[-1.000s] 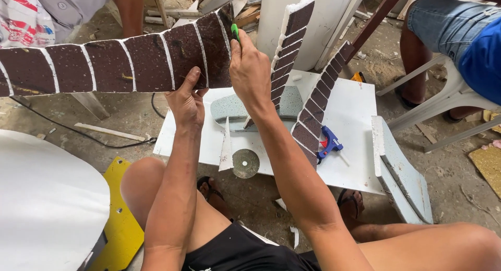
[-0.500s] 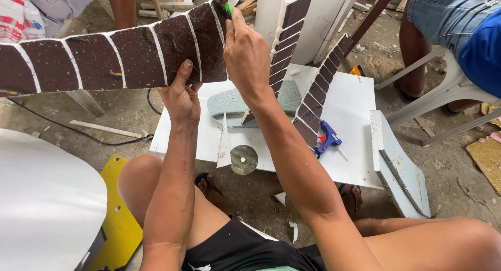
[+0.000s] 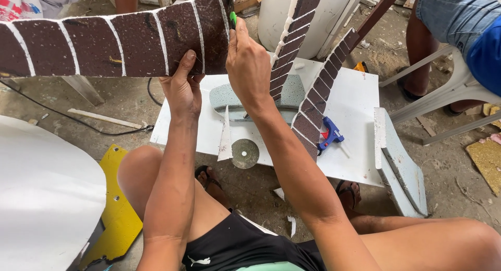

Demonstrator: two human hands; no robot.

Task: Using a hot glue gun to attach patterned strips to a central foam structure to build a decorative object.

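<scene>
The right hand (image 3: pixel 249 67) is closed around a small green-tipped tool (image 3: pixel 233 18), pressing its tip against the right-hand end of a long brown strip (image 3: pixel 120 41) patterned like brick, with white joint lines between dark maroon blocks. What kind of tool it is cannot be told, since only the green tip shows above the fist. The left hand (image 3: pixel 181 88) grips the lower edge of the same strip just beside the right hand, fingers behind it and thumb up the front. The strip is held in the air, running from the hands out past the left edge of the view.

Below the hands a white board (image 3: pixel 355 119) lies flat on the ground. On it rest a grey speckled foam shape (image 3: pixel 292 93), a round grey cutting disc (image 3: pixel 245 153) and a blue glue gun (image 3: pixel 330 135). Two narrower brick-pattern strips (image 3: pixel 318 104) rise tilted from the board, meeting near its front. A pale grey foam piece (image 3: pixel 402 166) lies just right of the board. A yellow plate (image 3: pixel 117 208) lies on the ground to the left, beside a large white curved surface (image 3: pixel 42 198). Another person sits on a white plastic chair (image 3: pixel 459 88) at upper right.
</scene>
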